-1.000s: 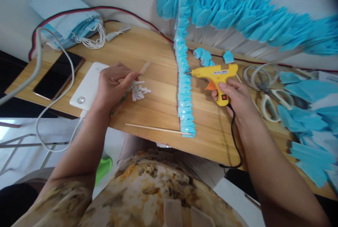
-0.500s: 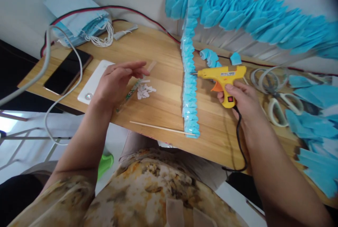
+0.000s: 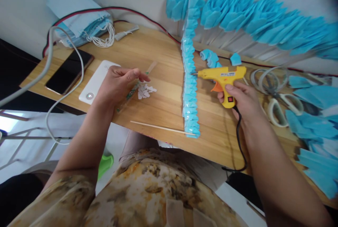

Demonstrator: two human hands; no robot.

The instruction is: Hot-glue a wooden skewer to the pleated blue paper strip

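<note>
My right hand (image 3: 241,102) grips the handle of a yellow hot glue gun (image 3: 221,76). Its nozzle points left at a long pleated blue paper strip (image 3: 190,89) that runs down the wooden table (image 3: 163,107). My left hand (image 3: 118,84) hovers at the left with fingertips pinched together, just above a small heap of white paper scraps (image 3: 145,91). I cannot see whether anything is between the fingertips. A clear stick with green marks (image 3: 129,97) lies under that hand. A thin wooden skewer (image 3: 158,127) lies near the front edge.
A phone (image 3: 69,71), a white flat device (image 3: 96,79) and a pile of face masks (image 3: 79,23) sit at the left, with cables looping over them. Scissors (image 3: 277,102), tape rolls (image 3: 264,77) and cut blue paper (image 3: 311,125) lie at the right. A blue paper garland (image 3: 250,16) hangs on the wall.
My left hand opened its fingers above the white scraps, then drew them together again. The right hand and glue gun stayed as they were. The view shifted slightly.
</note>
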